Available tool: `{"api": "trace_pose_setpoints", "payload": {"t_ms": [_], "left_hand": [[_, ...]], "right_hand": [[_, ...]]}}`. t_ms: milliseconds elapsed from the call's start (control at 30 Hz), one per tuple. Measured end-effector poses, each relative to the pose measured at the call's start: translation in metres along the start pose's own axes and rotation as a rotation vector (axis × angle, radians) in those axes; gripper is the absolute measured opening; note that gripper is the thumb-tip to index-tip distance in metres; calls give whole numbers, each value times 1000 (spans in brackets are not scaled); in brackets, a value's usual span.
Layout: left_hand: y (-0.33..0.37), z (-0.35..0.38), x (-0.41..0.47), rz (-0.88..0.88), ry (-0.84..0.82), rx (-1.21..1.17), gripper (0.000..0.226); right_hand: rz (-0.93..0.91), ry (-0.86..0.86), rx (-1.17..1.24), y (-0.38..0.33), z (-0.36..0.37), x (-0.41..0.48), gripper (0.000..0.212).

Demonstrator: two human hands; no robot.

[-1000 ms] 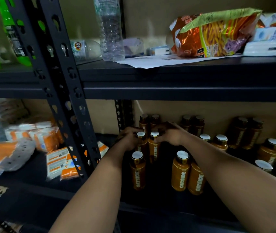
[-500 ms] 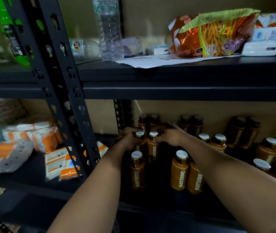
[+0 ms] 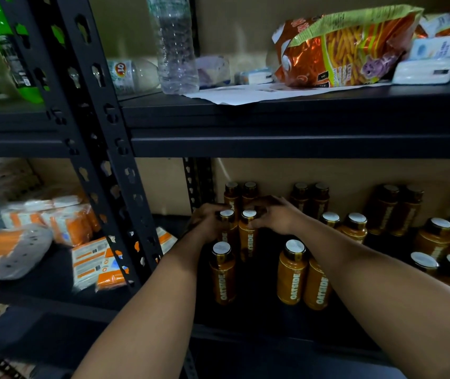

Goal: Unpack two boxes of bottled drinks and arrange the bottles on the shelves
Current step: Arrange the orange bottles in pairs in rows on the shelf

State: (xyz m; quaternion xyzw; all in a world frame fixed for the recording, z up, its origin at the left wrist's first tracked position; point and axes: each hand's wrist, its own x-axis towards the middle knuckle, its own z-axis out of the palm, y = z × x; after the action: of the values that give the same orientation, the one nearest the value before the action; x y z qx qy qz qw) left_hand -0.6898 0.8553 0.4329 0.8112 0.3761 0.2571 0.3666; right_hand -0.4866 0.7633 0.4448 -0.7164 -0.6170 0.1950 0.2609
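Several orange bottles with pale caps stand in rows on the lower black shelf (image 3: 259, 318). My left hand (image 3: 207, 222) wraps round the left bottle (image 3: 227, 214) of a middle pair. My right hand (image 3: 276, 216) grips the right bottle (image 3: 248, 236) of that pair near its cap. One bottle (image 3: 222, 272) stands alone in front of the pair, and two more (image 3: 292, 272) stand to its right. Darker bottles (image 3: 310, 198) line the back wall, and more bottles (image 3: 437, 236) fill the right side.
A slanted black upright post (image 3: 92, 149) stands left of my arms. Orange and white packets (image 3: 95, 263) lie in the left bay. The upper shelf (image 3: 300, 116) carries a clear water bottle (image 3: 176, 45), a snack bag (image 3: 341, 47), paper and white packs.
Both hands stay on the middle pair of bottles; no clear movement beyond a slight shift of the view.
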Motion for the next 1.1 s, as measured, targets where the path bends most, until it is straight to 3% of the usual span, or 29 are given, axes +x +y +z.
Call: {"api": "trace_pose_setpoints", "payload": {"t_ms": [300,467,600,733,833,967,1100], "left_hand": [[8,-1,-7,-1,5,9,27],[24,-3,-11,-84,62,5,63],[40,-13,-18,-43,98,92,57],[64,-22,-27,32,89,104,49],[87,-27,-37,91,-54,181,48],[120,-25,-52,105,-400,387,66],[141,3,-63,129,-478,466,74]], "right_hand": [[23,-21,6,-3,-2,-7,55],[28,14,-23,-11,-12,-18,57],[6,1,-78,-24,-30,-37,41],[157,-137,-155,-39,-55,-60,54],[271,-204,-195,-43,-76,-78,73],[285,-130,-258,-41,-99,-109,68],[203,-67,-212,-24,-106,-137,60]]}}
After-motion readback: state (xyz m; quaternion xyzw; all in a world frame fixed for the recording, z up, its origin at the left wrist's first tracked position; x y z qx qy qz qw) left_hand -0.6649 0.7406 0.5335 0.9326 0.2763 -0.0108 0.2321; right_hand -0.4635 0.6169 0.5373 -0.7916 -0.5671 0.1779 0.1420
